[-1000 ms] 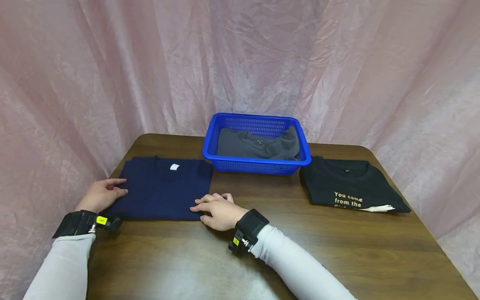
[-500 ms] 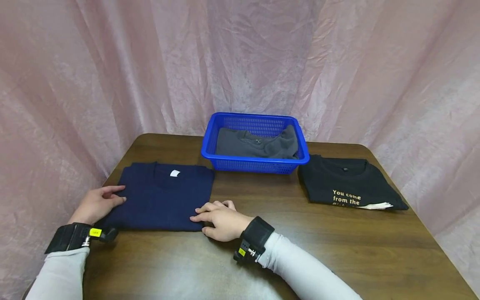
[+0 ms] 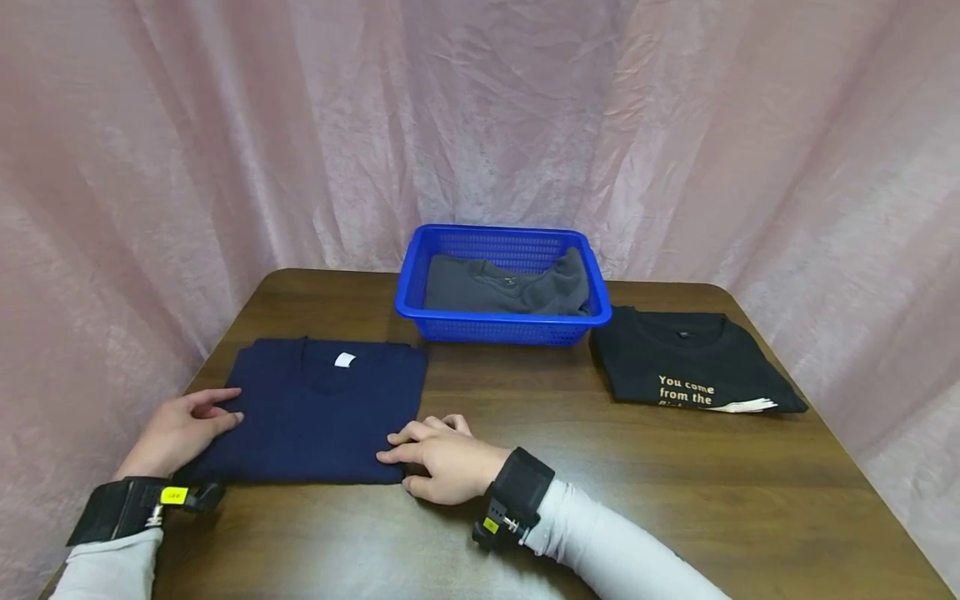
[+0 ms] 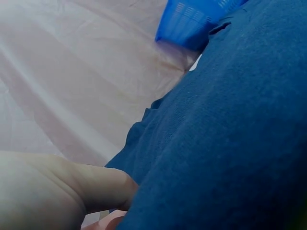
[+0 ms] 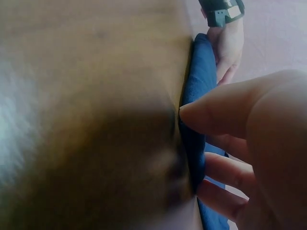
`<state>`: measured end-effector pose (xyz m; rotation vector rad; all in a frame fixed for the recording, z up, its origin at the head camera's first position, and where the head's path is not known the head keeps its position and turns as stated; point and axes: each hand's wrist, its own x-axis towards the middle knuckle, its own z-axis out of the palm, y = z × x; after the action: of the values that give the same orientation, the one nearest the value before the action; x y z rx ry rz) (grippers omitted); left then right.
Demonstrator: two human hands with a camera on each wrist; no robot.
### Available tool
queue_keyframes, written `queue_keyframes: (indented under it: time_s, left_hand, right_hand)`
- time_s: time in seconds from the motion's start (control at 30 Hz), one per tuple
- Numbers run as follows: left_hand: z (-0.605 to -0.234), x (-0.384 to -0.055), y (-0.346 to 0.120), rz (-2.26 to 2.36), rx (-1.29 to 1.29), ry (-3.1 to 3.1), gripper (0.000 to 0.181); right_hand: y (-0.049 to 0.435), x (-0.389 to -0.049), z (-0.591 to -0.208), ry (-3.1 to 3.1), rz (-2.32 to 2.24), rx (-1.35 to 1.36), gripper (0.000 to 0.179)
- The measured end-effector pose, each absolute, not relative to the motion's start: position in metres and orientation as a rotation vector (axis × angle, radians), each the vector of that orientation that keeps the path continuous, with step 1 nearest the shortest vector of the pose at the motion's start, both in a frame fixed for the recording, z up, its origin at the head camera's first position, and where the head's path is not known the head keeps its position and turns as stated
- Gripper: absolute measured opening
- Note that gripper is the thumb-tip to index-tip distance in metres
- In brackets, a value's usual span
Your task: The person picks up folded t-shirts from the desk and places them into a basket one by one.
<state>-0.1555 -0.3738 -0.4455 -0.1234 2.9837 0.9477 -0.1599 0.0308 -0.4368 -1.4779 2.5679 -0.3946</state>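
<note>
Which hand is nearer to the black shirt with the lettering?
Right. The right hand touches the navy shirt near its right edge, left of the black shirt; the left hand is farther off, at the navy shirt's left edge.

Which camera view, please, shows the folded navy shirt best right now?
The head view: it shows the folded navy shirt nearly whole, with its white label. The left wrist view shows a close, cropped stretch of its fabric; the right wrist view, a narrow strip along its edge.

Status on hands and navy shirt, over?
Left hand, right hand touching opposite sides of folded navy fabric shirt. Flat on brown wooden table. Blue plastic basket beyond, not blocking.
</note>
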Motion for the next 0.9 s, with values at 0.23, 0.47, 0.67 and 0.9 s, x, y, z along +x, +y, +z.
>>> queue_keyframes:
  time_s: [0.23, 0.47, 0.67, 0.9]
  left_hand:
    - [-0.444, -0.146, -0.375, 0.978, -0.108, 2.943, 0.056]
    - [-0.442, -0.14, -0.374, 0.977, -0.11, 2.946, 0.055]
    - [-0.443, -0.137, -0.369, 0.993, -0.12, 2.938, 0.054]
    - [-0.443, -0.137, -0.371, 1.067, -0.125, 2.842, 0.056]
  right_hand:
    - [0.032, -0.153, -0.437, 2.566, -0.374, -1.5, 0.047]
    - [0.033, -0.149, -0.437, 2.583, -0.362, -1.532, 0.046]
    - [0.037, -0.147, -0.436, 2.585, -0.357, -1.541, 0.045]
    - [0.039, -0.148, -0.44, 2.559, -0.501, -1.494, 0.044]
